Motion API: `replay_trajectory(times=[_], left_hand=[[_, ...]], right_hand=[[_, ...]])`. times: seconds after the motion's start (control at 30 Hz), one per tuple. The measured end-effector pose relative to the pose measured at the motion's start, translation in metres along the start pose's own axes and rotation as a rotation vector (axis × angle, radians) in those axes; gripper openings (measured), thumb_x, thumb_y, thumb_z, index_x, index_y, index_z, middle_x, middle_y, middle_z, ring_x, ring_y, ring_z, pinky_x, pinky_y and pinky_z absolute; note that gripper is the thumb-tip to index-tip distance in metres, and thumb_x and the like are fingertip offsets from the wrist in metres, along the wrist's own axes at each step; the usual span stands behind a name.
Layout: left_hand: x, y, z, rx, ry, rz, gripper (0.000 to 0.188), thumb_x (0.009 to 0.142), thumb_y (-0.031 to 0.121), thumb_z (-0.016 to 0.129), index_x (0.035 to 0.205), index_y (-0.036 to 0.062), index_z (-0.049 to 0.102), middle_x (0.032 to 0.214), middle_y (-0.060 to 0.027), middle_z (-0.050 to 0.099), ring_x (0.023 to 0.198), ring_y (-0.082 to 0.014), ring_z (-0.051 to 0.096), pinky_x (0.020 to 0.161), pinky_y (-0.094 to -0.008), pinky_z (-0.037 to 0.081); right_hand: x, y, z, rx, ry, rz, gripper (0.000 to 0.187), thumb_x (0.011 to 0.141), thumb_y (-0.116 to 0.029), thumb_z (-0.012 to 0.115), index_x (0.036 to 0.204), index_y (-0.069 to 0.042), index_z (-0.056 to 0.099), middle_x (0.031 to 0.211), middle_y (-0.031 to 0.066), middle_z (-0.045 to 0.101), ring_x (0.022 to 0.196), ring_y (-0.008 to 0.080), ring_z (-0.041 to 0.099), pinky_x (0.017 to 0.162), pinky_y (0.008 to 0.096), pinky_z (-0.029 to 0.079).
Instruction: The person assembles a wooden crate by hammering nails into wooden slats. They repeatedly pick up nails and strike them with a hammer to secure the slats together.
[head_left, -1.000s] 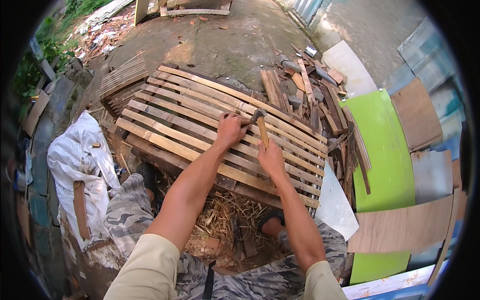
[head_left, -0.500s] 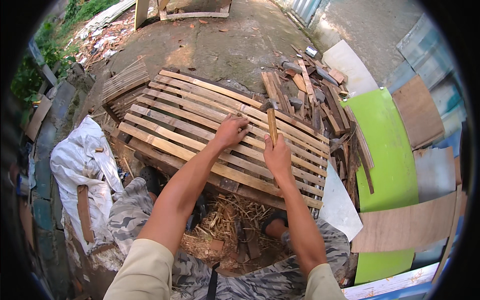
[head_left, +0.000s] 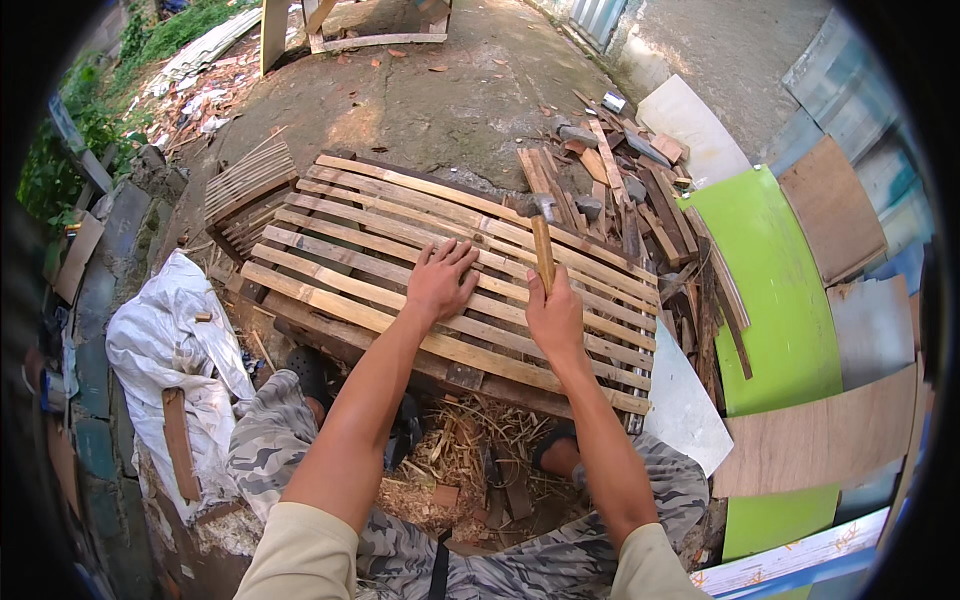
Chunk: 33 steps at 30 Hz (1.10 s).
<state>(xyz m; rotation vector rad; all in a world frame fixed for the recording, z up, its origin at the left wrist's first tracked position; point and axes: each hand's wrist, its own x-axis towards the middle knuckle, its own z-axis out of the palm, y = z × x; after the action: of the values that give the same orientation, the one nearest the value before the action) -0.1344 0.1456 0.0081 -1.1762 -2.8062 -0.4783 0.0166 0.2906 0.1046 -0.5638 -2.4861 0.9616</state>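
In front of me lies a slatted wooden panel (head_left: 350, 299), its pale strips running in parallel over a darker frame. My left hand (head_left: 442, 280) rests palm down on the middle slats with its fingers spread, holding nothing. My right hand (head_left: 556, 318) is closed round the lower handle of a hammer (head_left: 542, 250). The hammer stands nearly upright over the right part of the panel, its metal head toward the far edge. Whether the hammer touches the slats I cannot tell.
A smaller slatted piece (head_left: 250, 185) stands at the panel's left end. Scrap wood (head_left: 650, 205) is heaped at the far right, beside a green sheet (head_left: 780, 290). A white sack (head_left: 165, 345) lies at left. Wood shavings (head_left: 470, 450) cover the ground between my legs.
My left hand has slid left along the slats, and its bent fingers have flattened and spread. The right hand keeps its hold on the hammer, nearly in the same place.
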Motion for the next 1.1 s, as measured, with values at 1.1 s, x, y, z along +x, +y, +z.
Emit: replay_trajectory(times=[1.1], left_hand=[[-0.002, 0.003, 0.002, -0.014, 0.018, -0.02, 0.054, 0.103, 0.046, 0.043, 0.151, 0.0215, 0.049, 0.16, 0.0015, 0.042, 0.15, -0.021, 0.034, 0.125, -0.045, 0.02]], right_hand=[[0.012, 0.01, -0.002, -0.065, -0.18, 0.281, 0.042, 0.106, -0.036, 0.05, 0.094, 0.004, 0.056, 0.065, 0.0219, 0.061, 0.058, 0.042, 0.062, 0.056, 0.0483, 0.046]])
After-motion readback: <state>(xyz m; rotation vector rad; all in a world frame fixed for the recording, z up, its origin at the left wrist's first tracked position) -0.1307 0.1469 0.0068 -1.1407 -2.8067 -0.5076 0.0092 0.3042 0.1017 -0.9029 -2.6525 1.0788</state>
